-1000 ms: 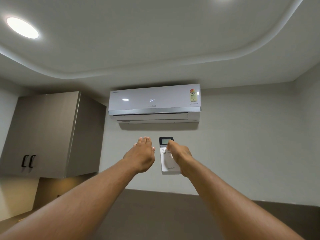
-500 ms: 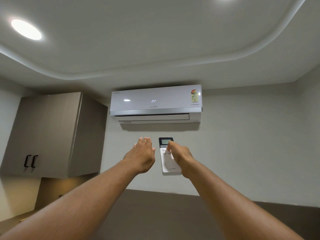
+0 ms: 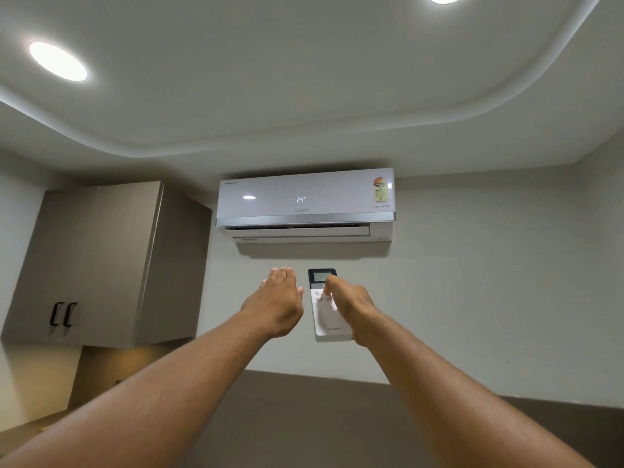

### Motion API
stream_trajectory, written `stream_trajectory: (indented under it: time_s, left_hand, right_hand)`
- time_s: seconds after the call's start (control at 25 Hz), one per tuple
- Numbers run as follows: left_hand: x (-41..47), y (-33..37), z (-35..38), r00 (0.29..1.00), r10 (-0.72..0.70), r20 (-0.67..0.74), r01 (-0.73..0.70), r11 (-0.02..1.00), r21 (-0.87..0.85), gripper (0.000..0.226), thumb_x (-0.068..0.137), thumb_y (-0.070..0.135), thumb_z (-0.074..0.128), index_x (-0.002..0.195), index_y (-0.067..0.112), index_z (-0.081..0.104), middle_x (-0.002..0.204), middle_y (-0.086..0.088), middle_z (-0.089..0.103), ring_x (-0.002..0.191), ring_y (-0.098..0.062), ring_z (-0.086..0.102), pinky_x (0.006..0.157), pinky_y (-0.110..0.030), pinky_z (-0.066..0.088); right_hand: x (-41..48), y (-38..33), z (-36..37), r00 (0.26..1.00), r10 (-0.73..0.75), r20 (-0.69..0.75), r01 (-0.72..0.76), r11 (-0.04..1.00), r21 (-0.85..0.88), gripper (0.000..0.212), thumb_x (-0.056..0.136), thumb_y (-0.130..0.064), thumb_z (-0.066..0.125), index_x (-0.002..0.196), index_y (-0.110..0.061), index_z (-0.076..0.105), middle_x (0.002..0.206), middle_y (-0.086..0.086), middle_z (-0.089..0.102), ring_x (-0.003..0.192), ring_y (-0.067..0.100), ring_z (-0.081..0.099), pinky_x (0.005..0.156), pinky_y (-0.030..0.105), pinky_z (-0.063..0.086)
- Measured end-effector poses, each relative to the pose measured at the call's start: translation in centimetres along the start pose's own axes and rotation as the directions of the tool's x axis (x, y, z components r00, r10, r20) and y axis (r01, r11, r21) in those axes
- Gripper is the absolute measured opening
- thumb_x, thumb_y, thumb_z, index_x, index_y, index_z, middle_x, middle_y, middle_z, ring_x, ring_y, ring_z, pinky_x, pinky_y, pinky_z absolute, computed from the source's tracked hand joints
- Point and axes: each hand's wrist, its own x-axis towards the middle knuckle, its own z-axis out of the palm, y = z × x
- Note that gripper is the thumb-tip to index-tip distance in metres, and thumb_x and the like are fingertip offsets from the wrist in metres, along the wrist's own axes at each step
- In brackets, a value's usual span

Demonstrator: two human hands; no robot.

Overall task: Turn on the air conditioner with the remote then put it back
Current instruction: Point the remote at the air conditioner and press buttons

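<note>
A white wall-mounted air conditioner (image 3: 305, 206) hangs high on the far wall, its panel showing 24 and its lower flap slightly open. I hold a white remote (image 3: 329, 319) with a small dark screen upright below it, pointed at the unit. My right hand (image 3: 351, 307) grips the remote, thumb resting on the buttons under the screen. My left hand (image 3: 278, 302) is raised just left of the remote, palm away, fingers straight and together, holding nothing.
A grey wall cabinet (image 3: 101, 265) with two black handles hangs at the left. Round ceiling lights (image 3: 57, 60) glow overhead. A dark band (image 3: 304, 417) runs along the lower wall under my arms.
The air conditioner's flap has opened a little. Both hands and the remote stay as they were; the view has shifted slightly.
</note>
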Motion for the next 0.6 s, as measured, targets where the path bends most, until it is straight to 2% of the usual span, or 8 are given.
stream_trajectory:
  time_s: [0.6]
  left_hand:
    - [-0.3, 0.7, 0.1, 1.000, 0.006, 0.007, -0.006, 1.000, 0.011, 0.059, 0.103, 0.034, 0.019, 0.155, 0.008, 0.008, 0.165, -0.008, 0.006, 0.152, -0.022, 0.003, 0.122, -0.040, 0.008]
  right_hand:
    - [0.1, -0.1, -1.1, 1.000, -0.004, -0.013, 0.004, 1.000, -0.001, 0.028, 0.076, -0.030, 0.056, 0.096, -0.012, 0.063, 0.088, 0.013, 0.066, 0.082, 0.033, 0.063, 0.061, 0.028, 0.045]
